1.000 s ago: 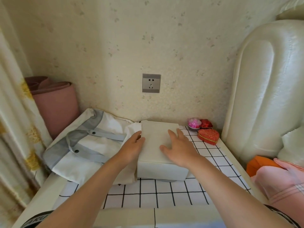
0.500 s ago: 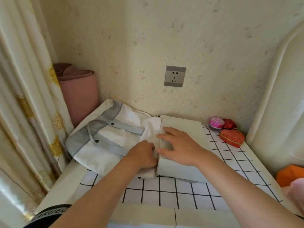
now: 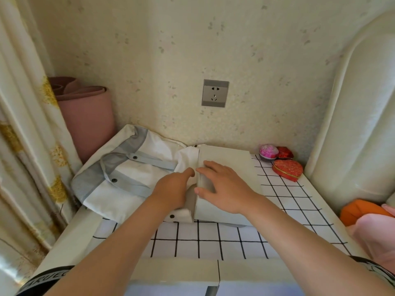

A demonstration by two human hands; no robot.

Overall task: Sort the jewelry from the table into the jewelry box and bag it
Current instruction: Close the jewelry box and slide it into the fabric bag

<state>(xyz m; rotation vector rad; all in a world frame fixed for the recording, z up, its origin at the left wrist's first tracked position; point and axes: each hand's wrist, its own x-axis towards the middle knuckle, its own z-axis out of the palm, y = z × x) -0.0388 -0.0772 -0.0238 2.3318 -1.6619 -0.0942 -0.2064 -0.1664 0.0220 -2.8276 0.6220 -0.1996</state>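
Observation:
A closed pale grey-white jewelry box (image 3: 233, 163) lies on the grid-patterned table (image 3: 209, 242). Its left end meets the mouth of a white and grey cloth bag (image 3: 128, 174) that lies flat to the left. My right hand (image 3: 224, 186) rests flat on the box's left part, thumb down its near side. My left hand (image 3: 173, 189) is at the bag's opening beside the box, fingers curled on the white fabric edge. The box's left end is hidden by the hands and fabric.
A red heart-shaped case (image 3: 288, 169), a pink round case (image 3: 268, 151) and a small red case (image 3: 285, 152) sit at the back right by the wall. A padded white headboard (image 3: 352, 124) rises on the right. A pink rolled mat (image 3: 85, 116) and a curtain (image 3: 25, 124) stand on the left.
My left hand went from the box's left side to the bag's mouth. My right hand slid to the box's left end. The view shifted left.

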